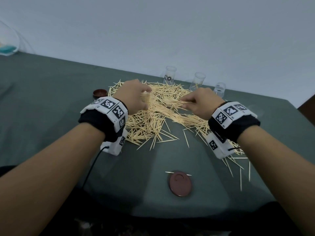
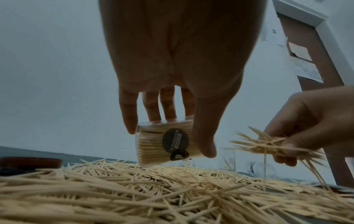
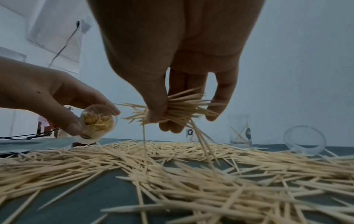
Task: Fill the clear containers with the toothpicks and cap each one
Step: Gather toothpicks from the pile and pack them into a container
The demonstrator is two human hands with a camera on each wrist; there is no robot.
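A big heap of loose toothpicks point(image 1: 153, 120) covers the grey-green table. My left hand point(image 1: 134, 97) grips a clear container point(image 2: 164, 141) packed with toothpicks, tilted on its side just above the heap, its open mouth point(image 3: 98, 120) turned toward my right hand. My right hand point(image 1: 199, 103) pinches a bundle of toothpicks point(image 3: 178, 109) between thumb and fingers, a few dangling down to the heap. Three more clear containers stand at the back: one point(image 1: 170, 74) behind the heap, one point(image 1: 198, 80) with a few toothpicks inside, one point(image 1: 219, 89) tipped over.
A dark red cap point(image 1: 179, 183) lies near the table's front edge with a toothpick beside it. Another dark cap point(image 1: 100, 93) sits left of the heap. Stray toothpicks point(image 1: 238, 167) scatter at the front right. A blue wall rises behind the table.
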